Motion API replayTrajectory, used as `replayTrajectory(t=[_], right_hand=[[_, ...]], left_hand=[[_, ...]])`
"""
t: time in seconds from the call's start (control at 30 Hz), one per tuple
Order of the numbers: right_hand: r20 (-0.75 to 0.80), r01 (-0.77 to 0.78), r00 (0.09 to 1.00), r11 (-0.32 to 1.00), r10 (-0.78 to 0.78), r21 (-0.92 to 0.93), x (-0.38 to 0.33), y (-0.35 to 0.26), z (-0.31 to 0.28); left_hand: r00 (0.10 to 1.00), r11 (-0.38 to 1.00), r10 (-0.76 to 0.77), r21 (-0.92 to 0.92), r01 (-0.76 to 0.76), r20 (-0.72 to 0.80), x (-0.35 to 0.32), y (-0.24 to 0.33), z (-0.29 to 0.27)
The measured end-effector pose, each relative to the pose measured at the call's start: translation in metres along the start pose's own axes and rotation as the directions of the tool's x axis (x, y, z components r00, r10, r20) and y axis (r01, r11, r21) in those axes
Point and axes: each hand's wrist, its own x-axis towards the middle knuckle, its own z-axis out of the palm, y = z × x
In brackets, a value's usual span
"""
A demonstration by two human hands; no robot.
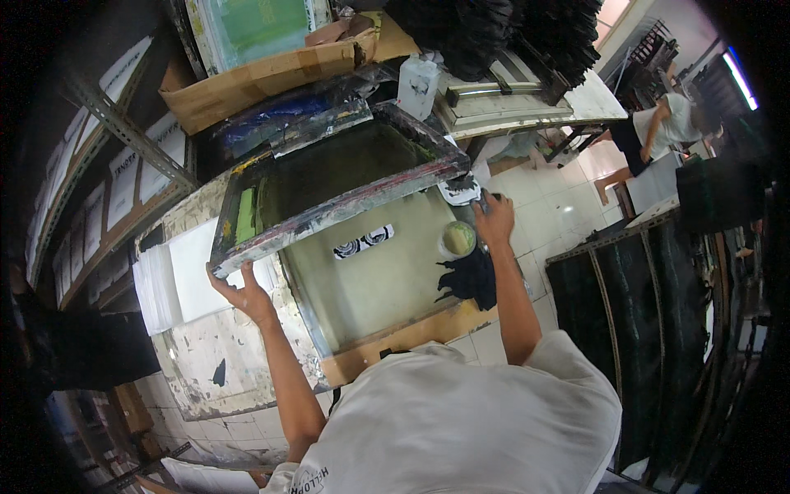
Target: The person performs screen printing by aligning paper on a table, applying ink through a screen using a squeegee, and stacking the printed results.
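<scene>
I see my left hand (244, 290) gripping the lower-left corner of the tilted screen frame (329, 185), its long axis running up-right, while my right hand (494, 218), fingers curled, rests beside the ink cup (457, 239).

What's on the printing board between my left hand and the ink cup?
In the head view, a black-and-white printed patch lies on the pale board, between the left hand and the ink cup.
</scene>
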Motion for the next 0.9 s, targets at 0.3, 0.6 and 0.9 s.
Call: replayTrajectory(t=[0.3, 0.6, 0.9], right_hand=[[0.182, 0.179, 0.974, 0.955, -0.138, -0.235, 0.089, 0.021, 0.09], [0.29, -0.413, 0.906, 0.499, 0.307, 0.762, 0.017, -0.052, 0.076], [0.715, -0.537, 0.659, -0.52, 0.233, 0.665, 0.027, -0.113, 0.176]], left_hand=[[0.999, 0.98, -0.042, 0.198, 0.037, 0.02, 0.0, -0.001, -0.017], [0.995, 0.95, -0.092, 0.301, 0.076, 0.038, -0.002, 0.005, -0.024], [0.996, 0.971, -0.094, 0.219, 0.092, 0.0, -0.003, -0.013, -0.034]])
